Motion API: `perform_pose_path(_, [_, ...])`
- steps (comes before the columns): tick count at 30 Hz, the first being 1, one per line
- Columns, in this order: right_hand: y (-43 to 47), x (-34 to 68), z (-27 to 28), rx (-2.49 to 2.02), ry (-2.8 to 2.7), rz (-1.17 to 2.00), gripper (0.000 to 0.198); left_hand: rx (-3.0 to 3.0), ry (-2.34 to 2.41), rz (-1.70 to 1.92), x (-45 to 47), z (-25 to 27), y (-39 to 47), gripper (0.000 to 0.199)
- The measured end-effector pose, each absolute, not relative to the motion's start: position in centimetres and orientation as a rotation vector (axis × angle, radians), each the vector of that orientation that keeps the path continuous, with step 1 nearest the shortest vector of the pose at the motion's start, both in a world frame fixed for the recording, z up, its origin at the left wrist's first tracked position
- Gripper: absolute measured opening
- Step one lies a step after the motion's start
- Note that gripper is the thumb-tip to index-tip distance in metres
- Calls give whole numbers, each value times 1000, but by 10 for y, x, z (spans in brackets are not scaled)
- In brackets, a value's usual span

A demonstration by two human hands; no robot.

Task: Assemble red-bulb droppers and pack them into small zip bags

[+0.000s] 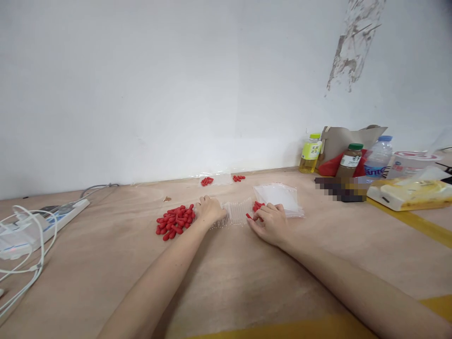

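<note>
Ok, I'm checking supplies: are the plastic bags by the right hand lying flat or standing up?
Lying flat: the plastic bags are spread on the table, just beyond the right hand.

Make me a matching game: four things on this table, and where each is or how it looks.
1. Large pile of red pieces
2. White power strip
3. Starbucks bottle
4. Clear plastic bags

A. Just beyond the right hand
B. Picture's left side
C. Dark green cap
D. Just left of the left hand

Pairs: 1-D, 2-B, 3-C, 4-A
</note>
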State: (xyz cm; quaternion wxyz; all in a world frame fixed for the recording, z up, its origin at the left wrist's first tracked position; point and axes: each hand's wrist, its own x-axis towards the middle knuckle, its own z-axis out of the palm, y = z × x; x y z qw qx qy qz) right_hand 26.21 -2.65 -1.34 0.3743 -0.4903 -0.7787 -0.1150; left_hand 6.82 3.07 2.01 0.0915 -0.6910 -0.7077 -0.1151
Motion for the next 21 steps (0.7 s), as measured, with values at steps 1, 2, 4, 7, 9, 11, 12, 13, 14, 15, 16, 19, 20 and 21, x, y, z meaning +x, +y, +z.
perform_pose_path(1, [-27,261,-14,-1243,-1999,-287,25,-2044,-2102,-321,71,21,31,26])
perform_pose_path(2, [-28,259,-14,-1235,-2005,-281,25,-2037,-2093,-308,74,22,31,27])
perform_pose_path(4, [-27,258,-15,-1226,-2010,-267,24,-2026,-2061,-295,79,23,31,26])
perform_pose_path(7, [-25,259,-17,-1200,-2016,-217,24,-2039,-1995,-298,86,26,30,21])
perform_pose_path(9, [-23,259,-18,-1162,-2003,-163,24,-2060,-1938,-325,87,31,27,21])
perform_pose_path(11, [-22,260,-19,-1117,-1968,-98,23,-2079,-1867,-372,85,38,19,23])
perform_pose_path(12, [-22,259,-20,-1099,-1951,-61,22,-2090,-1825,-399,81,41,13,24])
perform_pose_path(13, [-21,259,-20,-1084,-1937,-18,22,-2100,-1780,-425,76,43,5,25])
perform_pose_path(14, [-21,259,-20,-1067,-1926,28,21,-2116,-1736,-445,69,43,-3,24])
perform_pose_path(15, [-21,259,-21,-1048,-1919,78,20,-2134,-1688,-460,62,41,-13,23])
perform_pose_path(16, [-21,259,-22,-1025,-1911,127,20,-2153,-1644,-468,53,38,-23,20])
perform_pose_path(19, [-20,257,-23,-956,-1913,236,17,-2273,-1373,-560,27,17,-49,16])
perform_pose_path(20, [-20,255,-23,-952,-1923,252,15,-2308,-1328,-602,20,9,-55,16])
perform_pose_path(21, [-20,254,-22,-955,-1941,263,12,-2343,-1298,-649,15,3,-59,15])
